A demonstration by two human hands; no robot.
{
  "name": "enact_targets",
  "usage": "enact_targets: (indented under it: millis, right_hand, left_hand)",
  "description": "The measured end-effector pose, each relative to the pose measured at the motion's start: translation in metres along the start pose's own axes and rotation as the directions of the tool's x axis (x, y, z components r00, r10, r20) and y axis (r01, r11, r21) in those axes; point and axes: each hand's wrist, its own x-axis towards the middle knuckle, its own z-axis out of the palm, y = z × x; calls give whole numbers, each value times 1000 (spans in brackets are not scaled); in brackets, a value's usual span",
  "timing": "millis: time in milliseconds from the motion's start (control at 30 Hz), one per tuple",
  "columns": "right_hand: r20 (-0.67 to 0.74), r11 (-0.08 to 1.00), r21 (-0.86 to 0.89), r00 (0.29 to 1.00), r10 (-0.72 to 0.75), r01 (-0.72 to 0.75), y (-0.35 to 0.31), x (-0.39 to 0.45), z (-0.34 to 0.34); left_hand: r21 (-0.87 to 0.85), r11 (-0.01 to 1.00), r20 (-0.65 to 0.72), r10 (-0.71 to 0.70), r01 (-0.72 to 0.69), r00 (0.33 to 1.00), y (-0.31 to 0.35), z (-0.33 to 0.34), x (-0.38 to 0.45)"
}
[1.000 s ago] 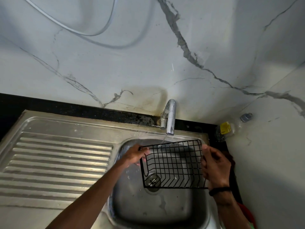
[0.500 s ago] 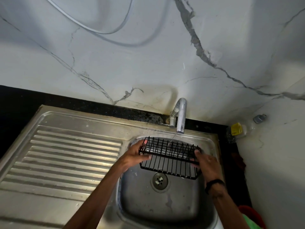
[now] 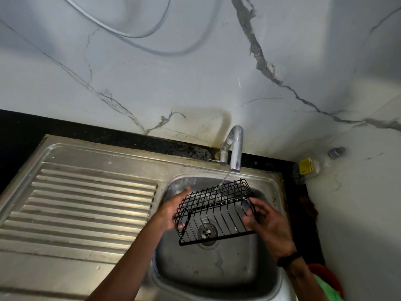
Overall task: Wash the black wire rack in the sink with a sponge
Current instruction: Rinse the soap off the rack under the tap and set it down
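Far left there is one ribbed steel draining board (image 3: 86, 205), part of the same pressing as the single sink (image 3: 267, 187) beside it, with a strip of black counter (image 3: 65, 124) running behind both.

Two bare hands are over the basin. The left hand (image 3: 173, 210) comes in from the lower left with its fingers mostly straight against the left end of the rack; the thumb seems to hook round the bottom corner there, though the wires hide most of it. Between the hands hangs the one black wire rack (image 3: 217, 209) — tilted, its open grid towards me, held above the one round drain (image 3: 207, 230) and not touching the basin floor. The right hand (image 3: 269, 222) has its fingers curled round the wires at the right end, and there is one dark band (image 3: 288, 258) on that wrist.

Above the rack stands one chrome tap (image 3: 235, 148), and a thin stream of water (image 3: 225, 178) slants down from its spout onto the rack's upper back edge.

Further right, in the corner, lies one clear bottle (image 3: 316, 164) with a yellow label — on its side, I think, in poor light. At the bottom right edge something red and green (image 3: 325, 283) shows; I cannot tell what it is.

The wall (image 3: 195, 72) is white marble-look panel with grey veins, and one pale hose (image 3: 121, 32) loops across it up top.
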Motion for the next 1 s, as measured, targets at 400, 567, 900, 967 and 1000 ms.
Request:
enact_targets:
  millis: [400,567,900,967,1000]
  right_hand:
    - [-255,915,-362,963,86,-178,-10,33,9]
    - [-350,870,-341,907,234,-356,-7,65,21]
    - [-290,835,-148,830,476,-530,-12,102,44]
    - [-290,853,-279,885,363,-441,-25,106,51]
    - [-288,862,-338,913,288,-378,-32,108,55]
  left_hand:
    - [147,957,32,247,-249,968,-36,6,6]
    - [135,829,-92,556,-543,826,-46,15,-19]
    - [368,715,-41,651,-594,758,-94,0,-43]
    - [373,778,-43,558,-505,829,-107,1,-44]
    - [373,831,-57,465,-413,884,-113,3,-44]
